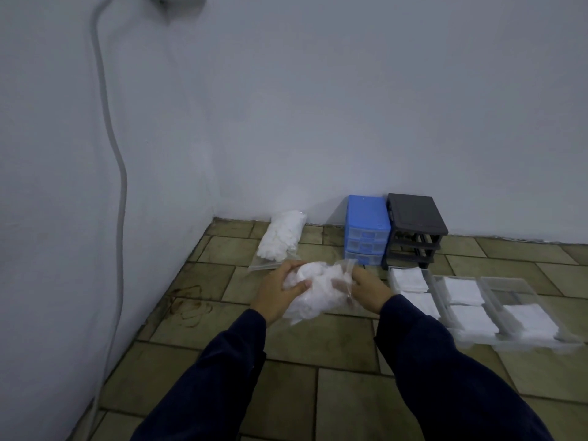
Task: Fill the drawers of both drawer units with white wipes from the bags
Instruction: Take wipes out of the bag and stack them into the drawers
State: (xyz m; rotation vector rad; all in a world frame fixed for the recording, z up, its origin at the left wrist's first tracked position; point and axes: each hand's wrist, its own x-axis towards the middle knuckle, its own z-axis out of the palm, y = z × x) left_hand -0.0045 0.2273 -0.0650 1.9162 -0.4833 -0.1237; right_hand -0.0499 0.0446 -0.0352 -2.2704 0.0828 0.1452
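Observation:
I hold a clear plastic bag of white wipes (318, 289) above the tiled floor with both hands. My left hand (280, 292) grips its left side, thumb pressed into the wipes. My right hand (366, 289) pinches the bag's open right edge. A second full bag of wipes (281, 238) lies against the wall behind. The blue drawer unit (366, 232) has its three drawers in place. The dark grey drawer unit (413, 229) beside it stands as a bare frame. Three clear drawers (486, 281) lie on the floor to the right, each holding folded white wipes (463, 291).
White walls meet in a corner behind the left bag. A grey cable (117, 173) runs down the left wall to the floor. Beige floor tiles (318, 345) stretch toward me between my dark blue sleeves.

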